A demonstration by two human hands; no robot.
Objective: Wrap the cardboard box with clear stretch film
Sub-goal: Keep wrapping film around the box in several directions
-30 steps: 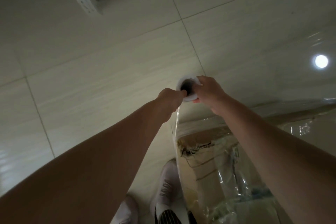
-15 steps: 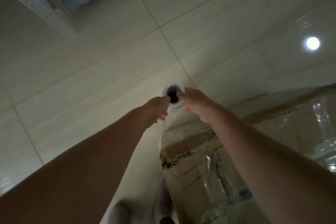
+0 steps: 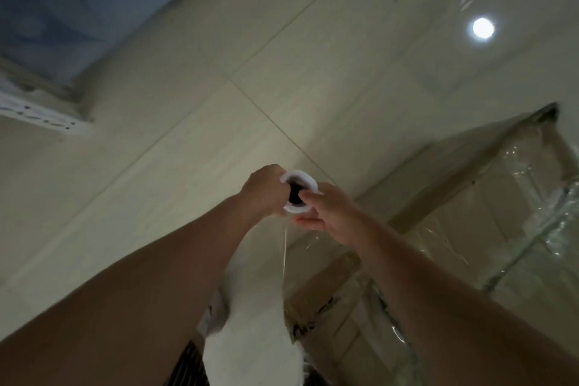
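Note:
A roll of clear stretch film [image 3: 299, 177] stands on end in front of me, its white rim and dark core facing the camera. My left hand [image 3: 264, 189] grips the roll's left side. My right hand [image 3: 326, 213] holds its right side, with the thumb across the core. A sheet of film [image 3: 300, 263] runs down from the roll to the cardboard box [image 3: 488, 229] at the lower right. Shiny wrinkled film covers the box's faces. The roll's lower part is hidden behind my hands.
Glossy beige floor tiles [image 3: 188, 141] surround the box, with a bright lamp reflection [image 3: 483, 27] at the upper right. A blue and white panel [image 3: 62, 9] with a perforated white rail [image 3: 40, 111] fills the upper left. My white shoe [image 3: 219, 310] shows below my arms.
The view has swung, so the box now shows further right. Both hands shifted their hold on the roll, and the blue panel takes up more of the upper left.

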